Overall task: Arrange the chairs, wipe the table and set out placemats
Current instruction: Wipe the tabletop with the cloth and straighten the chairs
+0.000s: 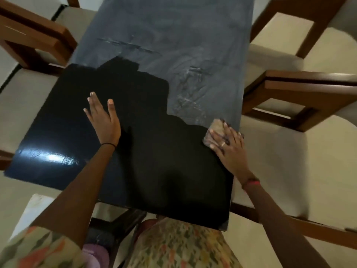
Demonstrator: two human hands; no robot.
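The right hand [229,146] lies flat with fingers spread on a brownish cloth [215,130], pressing it onto the dark table [154,171] near its right edge, where the glossy near part meets the dull grey far part. The cloth sticks out beyond the fingertips. The left hand [103,119] rests open, palm down, on the glossy part, holding nothing.
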